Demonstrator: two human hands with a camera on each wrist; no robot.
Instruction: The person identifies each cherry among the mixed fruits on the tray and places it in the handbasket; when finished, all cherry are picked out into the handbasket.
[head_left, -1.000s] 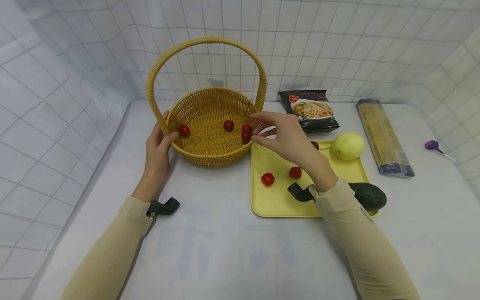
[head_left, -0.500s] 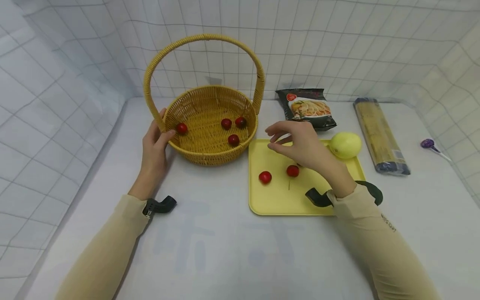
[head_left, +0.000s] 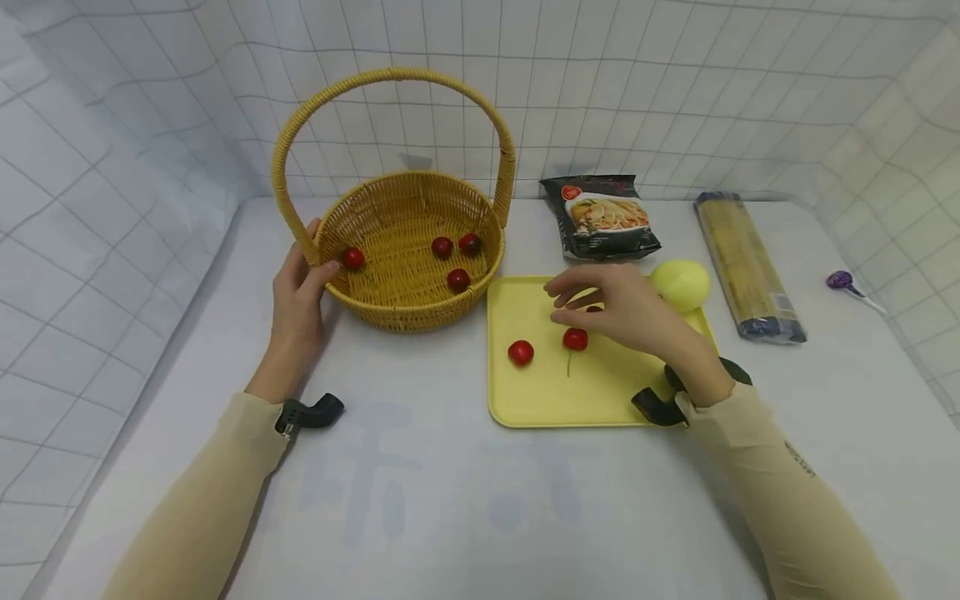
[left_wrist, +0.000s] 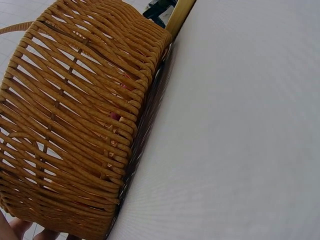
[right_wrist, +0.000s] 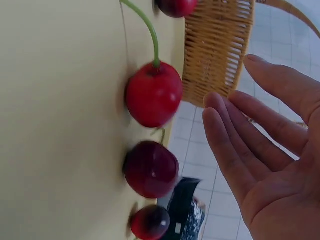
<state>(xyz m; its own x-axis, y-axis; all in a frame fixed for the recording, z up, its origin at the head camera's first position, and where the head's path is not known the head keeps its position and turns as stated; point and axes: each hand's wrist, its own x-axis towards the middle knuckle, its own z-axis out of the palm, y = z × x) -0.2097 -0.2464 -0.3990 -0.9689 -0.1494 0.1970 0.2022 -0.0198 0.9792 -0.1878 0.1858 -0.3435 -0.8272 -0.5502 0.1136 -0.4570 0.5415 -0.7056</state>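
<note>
My left hand (head_left: pixel 296 304) grips the left rim of a yellow wicker basket (head_left: pixel 405 318), its thumb over the edge near the tall handle. Several red cherries, one a cherry (head_left: pixel 353 258) close to that thumb, lie inside. In the left wrist view the woven wall (left_wrist: pixel 65 125) fills the left side, fingertips showing at the bottom corner. My right hand (head_left: pixel 618 308), fingers loosely bent and holding nothing, hovers over a yellow tray (head_left: pixel 525 408). Below its fingertips lies a cherry with a green stem (right_wrist: pixel 154 95); a darker cherry (right_wrist: pixel 151 170) is beside it. Another cherry (head_left: pixel 521 352) sits further left.
A yellow lemon-like fruit (head_left: pixel 681 285) sits at the tray's back right corner. A dark green fruit (head_left: pixel 738 371) is mostly hidden by the right wrist. Behind stands a black noodle packet (head_left: pixel 603 221); to the right lie a long pack of pale yellow strands (head_left: pixel 750 267) and a purple lollipop (head_left: pixel 840 280).
My right hand has let go of a cherry inside the basket and moved right and nearer, over the tray. My left hand keeps its grip on the rim.
</note>
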